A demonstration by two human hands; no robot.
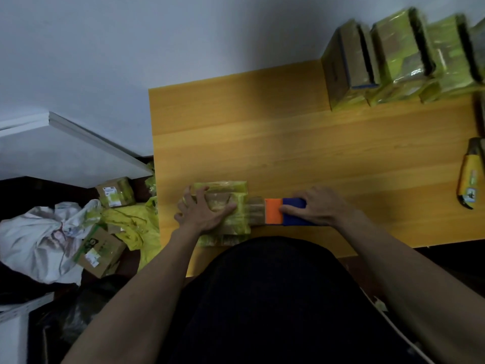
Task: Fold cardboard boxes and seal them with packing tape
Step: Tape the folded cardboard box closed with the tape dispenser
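A small cardboard box (pixel 236 206) wrapped in yellow-green tape lies at the near edge of the wooden table (pixel 288 143). My left hand (pixel 202 211) lies spread on top of it, fingers extended and pressing down. Just right of the box sits an orange and blue tape dispenser (pixel 280 212), and a strip of tape (pixel 256 210) runs from it to the box's right side. My right hand (pixel 320 206) grips the dispenser's blue end, fingers curled over it.
Several taped boxes (pixel 393 64) stand in a row at the table's far right corner. A yellow utility knife (pixel 469 174) lies at the right edge. On the floor to the left are more boxes (pixel 102 250), yellow plastic (pixel 131 224) and a white bag (pixel 39 237).
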